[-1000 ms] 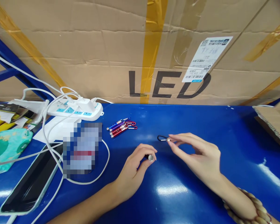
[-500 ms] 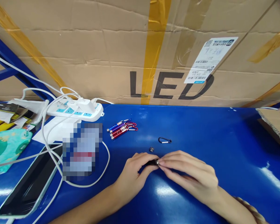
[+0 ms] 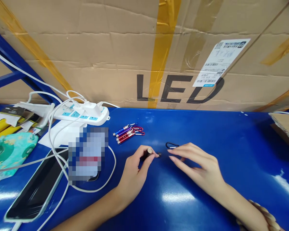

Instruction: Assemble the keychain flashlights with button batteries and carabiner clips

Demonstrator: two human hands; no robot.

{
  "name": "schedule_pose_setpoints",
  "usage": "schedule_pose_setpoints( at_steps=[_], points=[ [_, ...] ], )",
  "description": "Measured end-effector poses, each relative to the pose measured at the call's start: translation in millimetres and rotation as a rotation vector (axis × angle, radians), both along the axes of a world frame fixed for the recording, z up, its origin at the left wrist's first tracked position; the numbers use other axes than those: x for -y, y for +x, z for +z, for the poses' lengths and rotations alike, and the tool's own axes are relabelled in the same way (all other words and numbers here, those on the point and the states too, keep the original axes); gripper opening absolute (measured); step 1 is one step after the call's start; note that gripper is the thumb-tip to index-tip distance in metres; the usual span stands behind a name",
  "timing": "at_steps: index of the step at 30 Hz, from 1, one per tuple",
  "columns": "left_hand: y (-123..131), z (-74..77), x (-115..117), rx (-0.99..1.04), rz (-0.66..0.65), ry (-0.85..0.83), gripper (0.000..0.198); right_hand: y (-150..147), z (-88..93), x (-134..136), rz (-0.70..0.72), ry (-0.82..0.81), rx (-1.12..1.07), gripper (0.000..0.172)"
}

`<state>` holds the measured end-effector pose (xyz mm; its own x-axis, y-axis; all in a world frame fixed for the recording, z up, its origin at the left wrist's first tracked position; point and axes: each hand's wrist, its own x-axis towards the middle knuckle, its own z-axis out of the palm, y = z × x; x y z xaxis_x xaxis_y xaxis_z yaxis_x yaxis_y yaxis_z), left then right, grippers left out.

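My left hand is closed around a small black mini flashlight, its round silver end pointing up between thumb and fingers; most of its body is hidden. Beside those fingertips, on the blue table, lies a small dark metal cap. My right hand hovers to the right with thumb and fingers apart and nothing between them. Just beyond its fingertips is a black carabiner clip. Farther back, several mini flashlights in red, purple and blue lie side by side with carabiners attached.
At the left are a white power strip with tangled cables, a phone, a blurred-out object and a green tissue pack. A large cardboard box stands along the back, with another carton at right.
My right hand has let go of the flashlight and moved off to the right, fingers parting. My left hand has tilted the flashlight so its silver end faces up, close by the cap.
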<state>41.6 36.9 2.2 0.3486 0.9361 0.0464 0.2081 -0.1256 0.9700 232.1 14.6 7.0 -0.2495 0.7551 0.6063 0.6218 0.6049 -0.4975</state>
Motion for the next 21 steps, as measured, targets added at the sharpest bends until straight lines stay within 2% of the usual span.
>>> schedule_pose_setpoints(
  at_steps=[4, 7, 14, 21],
  points=[
    [0, -0.5, 0, -0.038, 0.000, 0.023, 0.010, -3, -11.9, -4, 0.051, -0.134, 0.240, 0.023],
    [0, -0.7, 1, -0.022, -0.020, 0.045, 0.010, -8, -16.3, -5, 0.091, -0.170, 0.338, 0.023],
    [0, -0.3, 0, -0.001, -0.006, 0.068, 0.011, -6, -20.5, -5, 0.085, -0.153, 0.250, 0.024],
    [0, 0.1, 2, 0.010, -0.013, 0.062, 0.010, 0, -18.3, -8, 0.063, -0.360, 0.163, 0.019]
  ],
)
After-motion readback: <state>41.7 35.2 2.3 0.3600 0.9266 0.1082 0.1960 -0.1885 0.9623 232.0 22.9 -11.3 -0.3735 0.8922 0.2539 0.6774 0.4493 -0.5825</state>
